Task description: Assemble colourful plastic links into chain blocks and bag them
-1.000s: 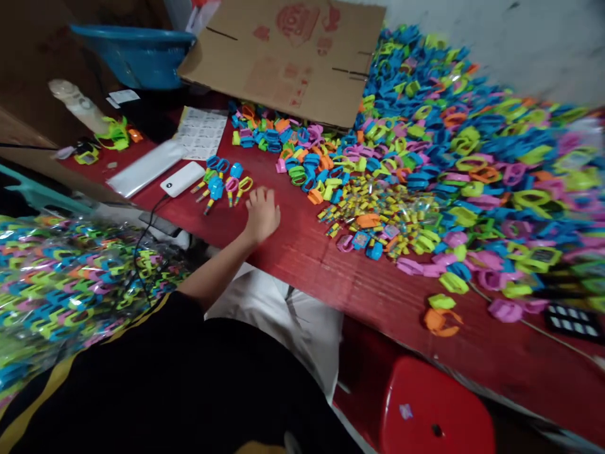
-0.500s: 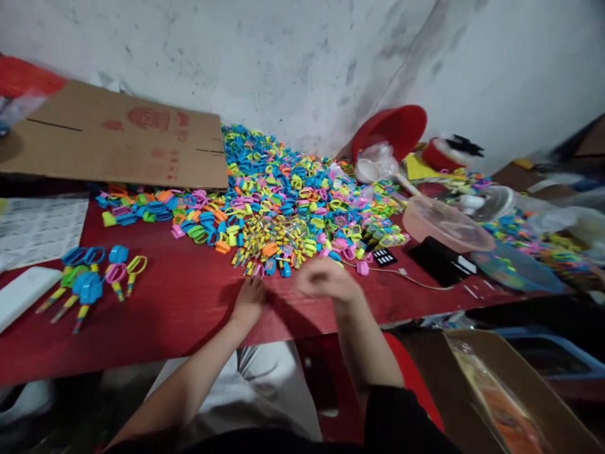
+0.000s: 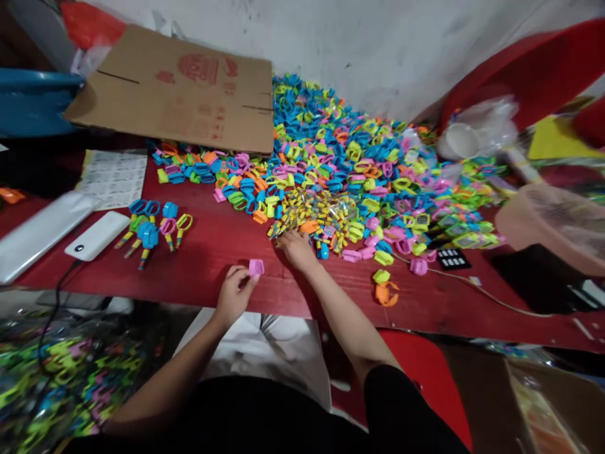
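Note:
In my left hand (image 3: 235,291), a pink plastic toy watch (image 3: 256,267) is pinched between thumb and fingers, just over the red table. My right hand (image 3: 297,250) reaches to the front edge of a heap of small yellow striped tubes (image 3: 312,211). Its fingers are bent down among them, and what they grip is hidden. Behind and around that heap spreads a large pile of toy watches (image 3: 340,148) in blue, pink, lime and orange. On the left lies a small group of watches with striped tubes attached (image 3: 148,234). An orange watch (image 3: 386,294) lies apart, right of my right arm.
A flattened cardboard box (image 3: 179,88) covers the back left. Left on the table are a white power bank (image 3: 97,236) with a cable and a printed sheet (image 3: 116,176). At right stand a pink basket (image 3: 553,221), a black pouch (image 3: 543,277) and a tipped red basin (image 3: 520,75).
The view has swung left and down. My left hand has drawn back from the heap with the pink watch. My right hand has lowered to the tubes; orange and lime pieces now lie to its right.

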{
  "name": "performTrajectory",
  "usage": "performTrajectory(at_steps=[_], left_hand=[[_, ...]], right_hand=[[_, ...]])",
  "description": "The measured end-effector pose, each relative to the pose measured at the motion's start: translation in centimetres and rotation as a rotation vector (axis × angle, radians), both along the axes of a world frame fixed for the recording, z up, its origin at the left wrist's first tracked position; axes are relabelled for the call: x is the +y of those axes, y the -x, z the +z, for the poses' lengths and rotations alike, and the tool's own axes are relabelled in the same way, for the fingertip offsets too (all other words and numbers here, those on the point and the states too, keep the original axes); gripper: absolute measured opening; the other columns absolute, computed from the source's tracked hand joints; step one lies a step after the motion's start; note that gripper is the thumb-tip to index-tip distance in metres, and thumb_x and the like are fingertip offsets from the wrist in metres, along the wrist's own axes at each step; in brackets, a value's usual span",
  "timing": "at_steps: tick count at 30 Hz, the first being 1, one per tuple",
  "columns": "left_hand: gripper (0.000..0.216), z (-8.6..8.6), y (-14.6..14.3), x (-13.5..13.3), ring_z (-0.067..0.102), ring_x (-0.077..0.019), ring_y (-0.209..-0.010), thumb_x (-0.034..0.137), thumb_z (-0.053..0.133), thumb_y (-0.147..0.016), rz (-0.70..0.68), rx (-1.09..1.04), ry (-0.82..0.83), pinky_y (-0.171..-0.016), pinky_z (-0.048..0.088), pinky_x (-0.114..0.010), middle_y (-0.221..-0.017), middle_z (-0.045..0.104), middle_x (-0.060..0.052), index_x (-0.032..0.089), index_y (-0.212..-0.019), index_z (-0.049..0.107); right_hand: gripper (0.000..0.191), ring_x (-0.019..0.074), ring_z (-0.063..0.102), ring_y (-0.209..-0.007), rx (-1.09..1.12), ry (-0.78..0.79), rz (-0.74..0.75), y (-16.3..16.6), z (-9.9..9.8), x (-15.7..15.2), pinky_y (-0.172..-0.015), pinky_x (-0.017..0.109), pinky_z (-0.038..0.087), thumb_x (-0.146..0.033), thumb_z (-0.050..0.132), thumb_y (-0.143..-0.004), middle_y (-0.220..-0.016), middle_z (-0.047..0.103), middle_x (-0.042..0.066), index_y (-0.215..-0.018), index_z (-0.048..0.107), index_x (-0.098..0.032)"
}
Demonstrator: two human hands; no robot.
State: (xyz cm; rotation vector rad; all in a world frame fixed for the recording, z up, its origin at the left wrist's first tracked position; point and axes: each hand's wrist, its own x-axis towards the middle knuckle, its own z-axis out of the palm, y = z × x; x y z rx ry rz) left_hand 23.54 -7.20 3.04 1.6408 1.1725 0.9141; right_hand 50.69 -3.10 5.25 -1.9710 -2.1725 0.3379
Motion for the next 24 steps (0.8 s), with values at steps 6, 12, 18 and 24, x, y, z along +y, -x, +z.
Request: performTrajectory(at_steps=[6,12,18,24], left_hand=[[0.055,2.1,-1.1,-0.7,0.084,-0.0286,-0.102,0.069,0.094,-0.084,0.12,-0.467,0.404,-0.106,0.069,-0.049,-0.101,0.083,-0.01,0.017,-0.096,0.082],[0.064,3.2,-2.2,-1.4,0.086,-0.0295,-0.104,0.074,0.101,-0.074,0.157,-0.608,0.494,-0.106,0.07,-0.048,-0.103,0.088,-0.012,0.018,-0.099,0.079],[0.06,4.0,-2.7,-2.2,0.086,-0.0284,-0.101,0.074,0.097,-0.079,0.123,-0.564,0.397,-0.1,0.069,-0.041,-0.101,0.089,-0.011,0.019,-0.097,0.079],[0.06,2.6,-3.3,-2.0,0.086,-0.0298,-0.104,0.075,0.094,-0.082,0.145,-0.593,0.373,-0.101,0.067,-0.042,-0.104,0.088,-0.013,0.019,-0.095,0.075]], right_hand=[[0.032,0.0303,0.066,-0.124,0.583,-0.254,-0.209,4.5,0.0,-4.7,-0.109,0.043,0.046,-0.041,0.045,-0.122,-0.125,0.077,0.014,-0.124,0.072,-0.023],[0.052,0.0209,0.06,-0.08,1.051,-0.136,-0.25,11.8,-0.1,-10.8,-0.078,0.033,0.052,-0.072,0.033,-0.119,-0.089,0.062,0.0,-0.1,0.054,-0.028],[0.061,0.0225,0.063,-0.084,1.109,-0.183,-0.319,12.6,0.9,-11.2,-0.079,0.036,0.053,-0.076,0.029,-0.118,-0.094,0.067,0.005,-0.1,0.061,-0.027],[0.073,0.0212,0.057,-0.07,1.129,-0.134,-0.334,12.6,-0.5,-10.6,-0.068,0.033,0.05,-0.086,0.024,-0.114,-0.077,0.06,0.003,-0.084,0.056,-0.028]])
